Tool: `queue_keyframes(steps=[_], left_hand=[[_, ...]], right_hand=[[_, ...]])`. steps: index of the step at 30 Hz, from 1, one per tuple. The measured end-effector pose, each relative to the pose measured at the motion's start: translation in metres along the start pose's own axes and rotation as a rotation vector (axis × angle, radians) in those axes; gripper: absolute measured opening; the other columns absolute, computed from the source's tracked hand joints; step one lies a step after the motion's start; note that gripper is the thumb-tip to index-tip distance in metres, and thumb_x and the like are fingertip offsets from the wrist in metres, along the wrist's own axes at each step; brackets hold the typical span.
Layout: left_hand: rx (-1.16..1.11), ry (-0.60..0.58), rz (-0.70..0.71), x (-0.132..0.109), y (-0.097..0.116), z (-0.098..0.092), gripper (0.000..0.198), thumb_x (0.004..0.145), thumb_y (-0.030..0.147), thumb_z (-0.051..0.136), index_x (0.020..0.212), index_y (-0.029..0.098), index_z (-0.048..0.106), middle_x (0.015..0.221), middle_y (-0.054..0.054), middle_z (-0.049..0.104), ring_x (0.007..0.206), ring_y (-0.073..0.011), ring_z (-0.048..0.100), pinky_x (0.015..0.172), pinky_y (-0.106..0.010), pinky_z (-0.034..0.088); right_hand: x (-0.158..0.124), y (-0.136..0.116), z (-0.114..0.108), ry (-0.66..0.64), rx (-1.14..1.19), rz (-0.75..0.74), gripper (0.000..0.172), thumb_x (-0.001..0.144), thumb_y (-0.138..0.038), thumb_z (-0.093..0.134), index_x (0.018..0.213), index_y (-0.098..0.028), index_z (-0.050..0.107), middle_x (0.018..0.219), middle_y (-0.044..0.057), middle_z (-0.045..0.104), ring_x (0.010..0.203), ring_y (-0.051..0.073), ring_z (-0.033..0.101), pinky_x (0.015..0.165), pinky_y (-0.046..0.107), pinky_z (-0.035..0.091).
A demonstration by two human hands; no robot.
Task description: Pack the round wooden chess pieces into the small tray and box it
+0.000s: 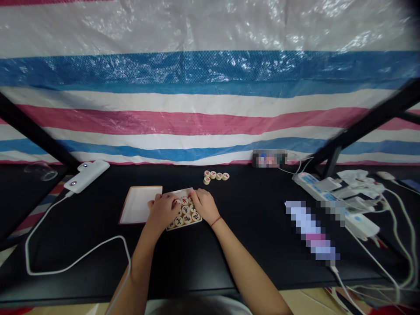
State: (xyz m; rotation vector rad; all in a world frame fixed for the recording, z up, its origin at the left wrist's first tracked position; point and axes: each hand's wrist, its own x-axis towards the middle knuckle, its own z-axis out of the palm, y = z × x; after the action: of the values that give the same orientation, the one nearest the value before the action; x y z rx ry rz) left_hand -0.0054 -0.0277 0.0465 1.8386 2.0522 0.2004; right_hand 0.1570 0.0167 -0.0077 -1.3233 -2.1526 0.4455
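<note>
A shallow white box on the black table holds several round Chinese chess pieces with red or black characters. My left hand curves over the box's left side, its fingertips at the pieces in the upper left. Whatever lies under those bent fingers is hidden. My right hand wraps the box's upper right edge, its fingertips next to the pieces there. Left of the box, partly behind my left hand, lies an open box lid with a white inside. Beyond the box, several red-marked chess pieces form a bent row.
A white power bank lies at the left, its cable looping over the table and my left forearm. On the right are a blurred phone-like object, a power strip and tangled cables. A striped sheet hangs behind.
</note>
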Motion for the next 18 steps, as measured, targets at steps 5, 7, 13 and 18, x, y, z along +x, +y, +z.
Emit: queue_keyframes(steps=[5, 7, 13, 18], left_hand=[[0.026, -0.025, 0.009, 0.000, -0.002, 0.003, 0.031, 0.088, 0.032, 0.042, 0.102, 0.025, 0.069, 0.122, -0.006, 0.063, 0.115, -0.0320, 0.045, 0.092, -0.049, 0.033], [0.019, -0.031, 0.032, 0.000, -0.004, 0.003, 0.032, 0.089, 0.033, 0.040, 0.102, 0.025, 0.068, 0.121, -0.006, 0.063, 0.116, -0.0320, 0.043, 0.092, -0.049, 0.033], [-0.061, -0.046, 0.047, -0.001, -0.008, -0.002, 0.026, 0.087, 0.034, 0.042, 0.093, 0.026, 0.067, 0.109, -0.003, 0.067, 0.108, -0.0291, 0.048, 0.090, -0.048, 0.032], [-0.045, -0.007, 0.081, 0.000, -0.011, -0.001, 0.025, 0.085, 0.032, 0.046, 0.094, 0.027, 0.069, 0.109, -0.003, 0.069, 0.105, -0.0286, 0.051, 0.089, -0.046, 0.033]], right_hand=[[0.000, 0.001, 0.002, -0.012, -0.002, 0.005, 0.054, 0.102, -0.039, 0.025, 0.073, -0.019, 0.065, 0.068, 0.004, 0.060, 0.071, 0.016, 0.058, 0.070, 0.026, 0.037], [-0.001, 0.002, 0.002, -0.019, -0.006, 0.003, 0.053, 0.102, -0.039, 0.025, 0.074, -0.019, 0.065, 0.068, 0.004, 0.061, 0.071, 0.016, 0.058, 0.070, 0.026, 0.036], [-0.001, 0.001, 0.001, -0.022, -0.020, 0.007, 0.053, 0.103, -0.038, 0.024, 0.073, -0.019, 0.065, 0.069, 0.004, 0.062, 0.072, 0.016, 0.058, 0.070, 0.027, 0.036], [-0.001, 0.002, 0.004, -0.005, -0.005, 0.001, 0.053, 0.103, -0.038, 0.026, 0.072, -0.019, 0.064, 0.068, 0.004, 0.061, 0.071, 0.016, 0.058, 0.070, 0.027, 0.037]])
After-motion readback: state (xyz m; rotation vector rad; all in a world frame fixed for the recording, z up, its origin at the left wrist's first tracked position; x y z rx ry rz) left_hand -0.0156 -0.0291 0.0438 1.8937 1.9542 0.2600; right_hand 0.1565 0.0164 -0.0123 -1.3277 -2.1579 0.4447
